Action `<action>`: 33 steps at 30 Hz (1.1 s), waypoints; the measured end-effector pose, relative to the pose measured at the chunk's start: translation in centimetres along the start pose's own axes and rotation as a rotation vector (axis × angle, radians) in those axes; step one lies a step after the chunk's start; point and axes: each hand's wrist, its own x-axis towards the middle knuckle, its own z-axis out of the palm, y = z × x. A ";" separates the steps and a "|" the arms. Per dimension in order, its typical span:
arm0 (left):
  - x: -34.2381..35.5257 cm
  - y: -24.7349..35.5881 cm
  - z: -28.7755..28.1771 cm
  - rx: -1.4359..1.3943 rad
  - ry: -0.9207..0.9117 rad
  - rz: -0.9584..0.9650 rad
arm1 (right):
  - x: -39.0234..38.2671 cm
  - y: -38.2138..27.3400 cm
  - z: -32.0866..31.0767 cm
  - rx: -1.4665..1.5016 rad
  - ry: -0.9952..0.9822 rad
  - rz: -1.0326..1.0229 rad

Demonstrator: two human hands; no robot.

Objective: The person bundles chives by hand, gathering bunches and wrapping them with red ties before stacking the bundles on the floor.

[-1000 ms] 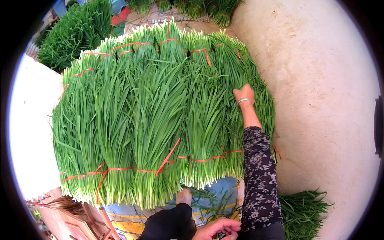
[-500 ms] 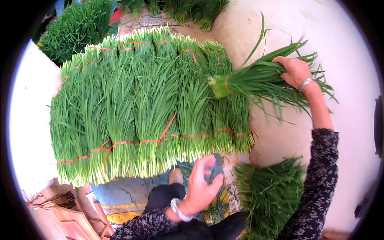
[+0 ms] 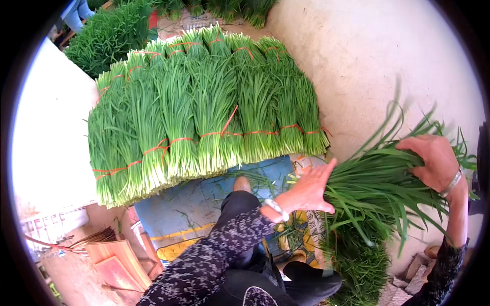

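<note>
At the head view's right, the leafy bunch has dropped below the pile's edge — right hand gripping leaves, left hand spread at its stem end, contact unclear — so both hands now meet there.

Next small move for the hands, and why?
Probably close the left hand around the bundle of long, flat green leaves: its thumb and fingers look spread at the bundle's left end, while the right hand grips farther along, where loose leaf tips splay out.
</note>
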 end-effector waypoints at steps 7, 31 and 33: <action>1.6 2.5 9.4 -0.397 0.038 0.267 | -10.7 -0.8 -1.6 -0.281 0.003 0.134; -7.9 0.6 14.4 -1.253 -0.174 -0.289 | -24.5 -17.6 30.9 1.062 0.981 0.692; -9.4 0.9 14.8 -1.235 -0.140 -0.317 | -23.5 -18.9 30.5 1.064 1.039 0.631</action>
